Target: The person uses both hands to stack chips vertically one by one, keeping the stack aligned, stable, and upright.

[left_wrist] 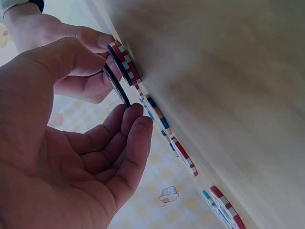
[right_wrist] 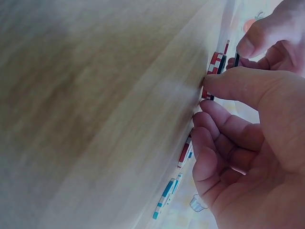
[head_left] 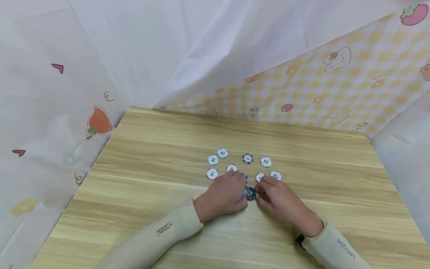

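Observation:
My left hand (head_left: 223,194) pinches a black poker chip (left_wrist: 117,87) between thumb and fingers, tilted just above a small stack. That stack has a black chip on top of a red-and-white chip (left_wrist: 131,67), and lies on the wooden table. From the right side, my right hand (head_left: 280,196) holds the stack's edge, its thumb (right_wrist: 221,85) against the rim and its other fingers curled close by. In the head view the dark chips (head_left: 251,194) show between both hands. A blue-edged chip (head_left: 245,178) and a white-faced chip (head_left: 231,168) are partly covered by the left hand.
Beyond the hands, several poker chips lie flat in loose rows, among them a 100 chip (head_left: 212,173), a dark blue chip (head_left: 248,158) and a light blue chip (head_left: 266,161). Patterned cloth (head_left: 302,82) hangs behind the table (head_left: 161,149).

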The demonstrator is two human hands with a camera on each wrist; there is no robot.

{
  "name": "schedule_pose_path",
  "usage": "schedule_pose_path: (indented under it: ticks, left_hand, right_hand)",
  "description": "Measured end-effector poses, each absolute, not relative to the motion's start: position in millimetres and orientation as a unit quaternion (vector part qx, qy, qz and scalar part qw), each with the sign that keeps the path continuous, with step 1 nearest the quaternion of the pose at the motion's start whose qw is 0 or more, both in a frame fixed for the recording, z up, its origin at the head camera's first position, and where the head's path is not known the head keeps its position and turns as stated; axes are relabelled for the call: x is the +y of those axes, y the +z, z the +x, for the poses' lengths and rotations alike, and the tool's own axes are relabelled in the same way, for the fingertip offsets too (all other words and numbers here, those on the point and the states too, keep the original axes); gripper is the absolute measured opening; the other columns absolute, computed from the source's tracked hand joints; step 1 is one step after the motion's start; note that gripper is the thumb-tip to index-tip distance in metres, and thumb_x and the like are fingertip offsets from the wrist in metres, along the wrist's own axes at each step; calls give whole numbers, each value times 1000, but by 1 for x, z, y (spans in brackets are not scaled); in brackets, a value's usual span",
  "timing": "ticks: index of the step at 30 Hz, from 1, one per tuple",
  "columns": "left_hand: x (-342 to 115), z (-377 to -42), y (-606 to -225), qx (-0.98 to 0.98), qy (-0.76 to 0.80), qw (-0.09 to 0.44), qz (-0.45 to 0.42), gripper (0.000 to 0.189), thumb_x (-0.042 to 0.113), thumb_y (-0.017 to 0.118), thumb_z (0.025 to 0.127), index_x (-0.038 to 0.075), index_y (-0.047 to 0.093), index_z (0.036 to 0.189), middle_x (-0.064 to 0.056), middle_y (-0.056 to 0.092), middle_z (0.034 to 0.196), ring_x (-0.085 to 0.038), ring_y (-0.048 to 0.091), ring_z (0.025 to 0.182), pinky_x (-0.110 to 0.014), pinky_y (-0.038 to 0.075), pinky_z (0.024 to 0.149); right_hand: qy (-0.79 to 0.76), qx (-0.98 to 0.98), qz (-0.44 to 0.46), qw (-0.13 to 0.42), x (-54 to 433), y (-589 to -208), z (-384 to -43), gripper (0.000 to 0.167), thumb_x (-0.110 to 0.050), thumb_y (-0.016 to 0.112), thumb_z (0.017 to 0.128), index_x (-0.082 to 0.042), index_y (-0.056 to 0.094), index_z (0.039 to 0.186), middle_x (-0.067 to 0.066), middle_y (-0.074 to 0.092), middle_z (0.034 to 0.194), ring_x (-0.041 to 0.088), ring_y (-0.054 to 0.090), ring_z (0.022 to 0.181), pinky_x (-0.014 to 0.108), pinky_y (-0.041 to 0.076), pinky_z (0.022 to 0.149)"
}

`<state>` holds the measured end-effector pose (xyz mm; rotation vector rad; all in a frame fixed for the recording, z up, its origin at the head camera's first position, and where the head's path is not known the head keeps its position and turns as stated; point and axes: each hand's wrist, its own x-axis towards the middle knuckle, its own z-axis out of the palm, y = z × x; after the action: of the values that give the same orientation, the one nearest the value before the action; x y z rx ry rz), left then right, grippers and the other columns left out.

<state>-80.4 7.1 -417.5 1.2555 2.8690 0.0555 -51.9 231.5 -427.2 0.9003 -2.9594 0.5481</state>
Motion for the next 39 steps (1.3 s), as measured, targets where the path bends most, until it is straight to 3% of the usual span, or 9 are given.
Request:
schedule_pose_path:
  ticks: [10,19,39]
  left_hand:
    - [12,-81,-416,916,17,7,401,38,41,71,96,5,72,106,-5,66,95,-18,60,84,-26,55,69]
    - [16,-80,-416,914,9,4,406,34,42,72,96,8,69,98,-1,59,86,-14,52,76,-24,48,64]
    - [20,-79,-417,910,-15,-8,415,36,43,69,99,7,70,102,-1,60,88,-14,53,78,-25,50,70]
  right_hand:
    - [176,-942,286,-2,232,-429,-53,18,-8,89,91,-8,77,105,-5,66,100,13,61,92,37,58,82]
    - [175,-941,289,4,232,-432,-54,17,-8,89,91,-8,77,103,-5,65,98,13,61,90,36,58,80]
    - [175,-939,296,10,232,-433,-54,16,-4,88,90,-7,76,99,-5,64,95,12,62,87,35,59,79]
